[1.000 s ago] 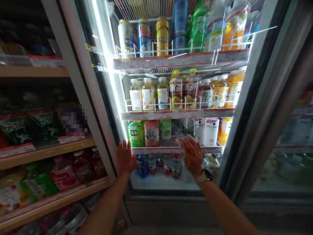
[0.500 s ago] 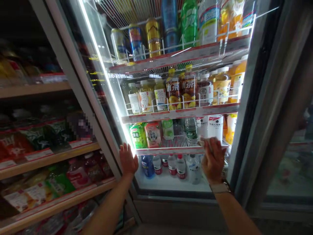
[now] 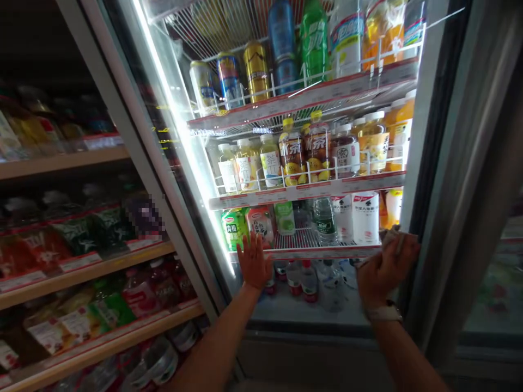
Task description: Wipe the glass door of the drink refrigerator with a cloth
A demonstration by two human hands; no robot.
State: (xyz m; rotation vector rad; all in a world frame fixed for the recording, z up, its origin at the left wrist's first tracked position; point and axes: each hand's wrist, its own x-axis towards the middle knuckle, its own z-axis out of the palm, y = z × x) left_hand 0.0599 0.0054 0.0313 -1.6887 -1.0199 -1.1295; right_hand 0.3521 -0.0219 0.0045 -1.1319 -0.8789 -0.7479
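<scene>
In front of the lit drinks fridge's glass door (image 3: 310,340), my left hand (image 3: 254,265) is held up flat with its fingers spread, overlapping the view of a red drink bottle (image 3: 261,218). It looks to be resting on the glass, though the contact is hard to make out. My right hand (image 3: 382,275), with a band at the wrist, is closed on a crumpled greyish cloth (image 3: 398,238). That cloth lies flat against the right side of the door, close to its dark frame. Part of the cloth is hidden by my fingers.
Behind the glass, wire shelves carry cans (image 3: 256,71), a green bottle (image 3: 314,41), tea bottles (image 3: 291,152) and white bottles (image 3: 365,218). A wooden rack (image 3: 122,261) of bottled drinks stands left of the fridge. At right is a metal door frame (image 3: 461,163).
My right hand has moved right with the cloth, from before the white bottles to the door's right edge. My left hand has shifted right along the glass from the door's left edge.
</scene>
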